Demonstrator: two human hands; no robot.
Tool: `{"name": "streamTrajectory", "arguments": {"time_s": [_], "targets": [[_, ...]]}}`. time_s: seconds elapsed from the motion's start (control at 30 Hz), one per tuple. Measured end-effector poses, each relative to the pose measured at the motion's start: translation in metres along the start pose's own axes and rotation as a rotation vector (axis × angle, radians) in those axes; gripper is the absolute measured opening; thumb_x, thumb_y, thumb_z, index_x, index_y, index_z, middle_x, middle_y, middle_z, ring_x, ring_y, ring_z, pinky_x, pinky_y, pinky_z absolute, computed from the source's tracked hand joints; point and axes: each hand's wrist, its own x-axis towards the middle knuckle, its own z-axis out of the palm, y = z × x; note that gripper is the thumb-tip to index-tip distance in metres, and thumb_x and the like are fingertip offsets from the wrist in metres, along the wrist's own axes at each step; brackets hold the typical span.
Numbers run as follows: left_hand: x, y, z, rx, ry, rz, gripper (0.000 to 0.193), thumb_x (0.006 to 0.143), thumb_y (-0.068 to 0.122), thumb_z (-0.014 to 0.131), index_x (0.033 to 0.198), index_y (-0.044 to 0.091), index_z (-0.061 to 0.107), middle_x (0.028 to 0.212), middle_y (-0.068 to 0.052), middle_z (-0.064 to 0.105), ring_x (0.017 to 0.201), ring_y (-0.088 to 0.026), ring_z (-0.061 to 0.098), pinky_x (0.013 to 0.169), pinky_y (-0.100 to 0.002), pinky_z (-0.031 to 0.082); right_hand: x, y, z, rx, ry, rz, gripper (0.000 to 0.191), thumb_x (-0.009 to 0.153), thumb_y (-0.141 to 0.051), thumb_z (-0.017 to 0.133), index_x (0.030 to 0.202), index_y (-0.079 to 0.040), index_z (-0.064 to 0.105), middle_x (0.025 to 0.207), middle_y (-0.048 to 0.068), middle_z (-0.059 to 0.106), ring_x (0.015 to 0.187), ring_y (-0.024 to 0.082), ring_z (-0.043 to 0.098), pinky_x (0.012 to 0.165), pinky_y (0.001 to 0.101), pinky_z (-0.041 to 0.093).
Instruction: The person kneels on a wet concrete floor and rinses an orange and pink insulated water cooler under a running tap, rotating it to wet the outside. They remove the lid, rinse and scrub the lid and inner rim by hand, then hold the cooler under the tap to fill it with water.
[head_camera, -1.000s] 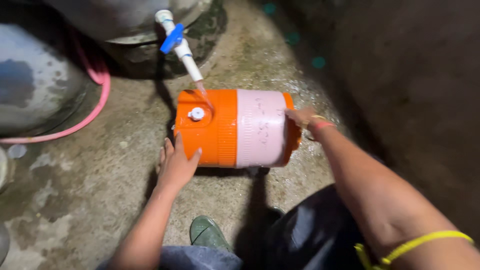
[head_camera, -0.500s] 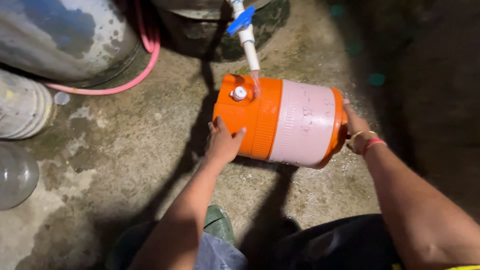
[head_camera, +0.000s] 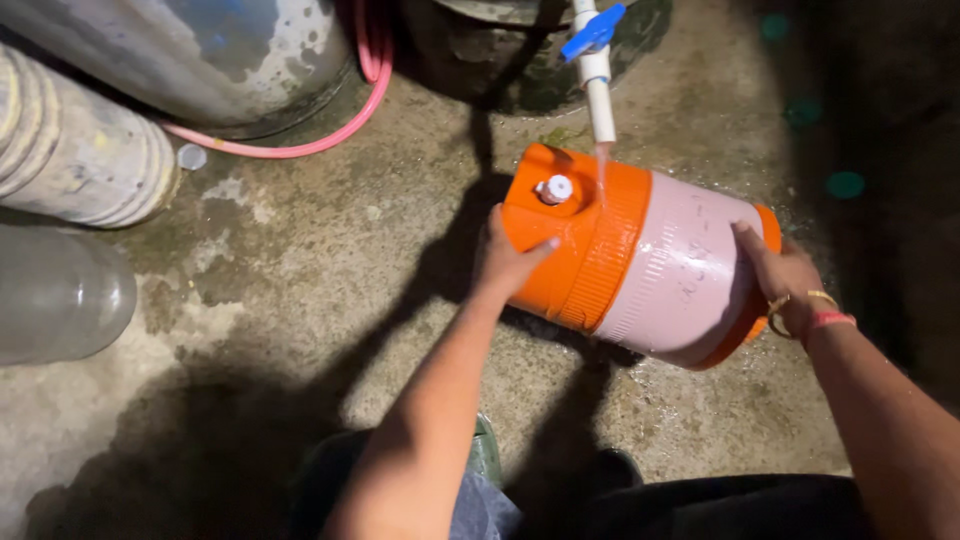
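The orange-and-pink water cooler jug (head_camera: 640, 260) is laid on its side on the concrete floor (head_camera: 300, 300), long axis running left to right beneath the white tap pipe (head_camera: 598, 95). The lid end is cupped by the left hand (head_camera: 508, 262); the base end is gripped by the right hand (head_camera: 780, 275).

Both hands, left hand (head_camera: 510, 262) and right hand (head_camera: 782, 278), hold orange-and-pink jug (head_camera: 640, 255) under white tap (head_camera: 598, 75).
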Motion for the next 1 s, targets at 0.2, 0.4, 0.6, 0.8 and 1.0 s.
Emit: {"name": "streamTrajectory", "arguments": {"time_s": [0.2,0.4,0.6,0.8,1.0], "targets": [[-0.031,0.037,0.024,0.057,0.039,0.195,0.096,0.066,0.051,0.093,0.142,0.015,0.046,0.137,-0.015,0.064,0.130,-0.040,0.056,0.112,-0.055,0.038,-0.002,0.032,-0.016,0.434,-0.115,0.551,0.075,0.091,-0.062,0.053,0.143,-0.009,0.055,0.142,0.008,0.061,0.128,0.028,0.056,0.102,0.0523,0.044],[-0.049,0.063,0.068,-0.219,-0.191,0.135,0.132,0.049,0.058,0.092,0.150,-0.003,0.032,0.142,-0.028,0.055,0.134,-0.040,0.054,0.112,-0.047,0.045,0.028,0.066,-0.024,-0.352,0.284,0.253,0.083,0.111,-0.065,0.049,0.138,0.014,0.048,0.130,0.040,0.054,0.117,0.056,0.050,0.099,0.0633,0.040],[-0.070,0.118,0.060,-0.036,-0.087,0.310,0.137,0.042,0.049,0.105,0.148,-0.006,0.037,0.144,-0.039,0.040,0.134,-0.054,0.043,0.108,-0.052,0.039,0.014,0.106,-0.048,0.097,-0.264,0.709,0.048,0.096,-0.039,0.064,0.132,-0.008,0.061,0.125,0.027,0.062,0.113,0.053,0.064,0.078,0.0685,0.056],[-0.117,0.189,-0.020,0.274,-0.386,0.486,0.110,0.051,0.039,0.099,0.142,0.002,0.050,0.124,-0.025,0.058,0.112,-0.046,0.061,0.096,-0.055,0.050,0.006,0.048,-0.042,0.208,-0.146,0.408,0.048,0.095,-0.038,0.062,0.129,-0.004,0.061,0.126,0.017,0.060,0.105,0.042,0.061,0.079,0.0595,0.055],[-0.140,0.209,-0.067,0.526,-0.484,0.763,0.097,0.046,0.032,0.099,0.132,0.006,0.061,0.115,-0.017,0.064,0.110,-0.038,0.064,0.095,-0.053,0.050,-0.051,-0.053,-0.030,0.644,-0.380,0.101,0.067,0.100,-0.056,0.056,0.142,-0.003,0.058,0.140,0.018,0.062,0.118,0.031,0.061,0.094,0.0419,0.050]]}}
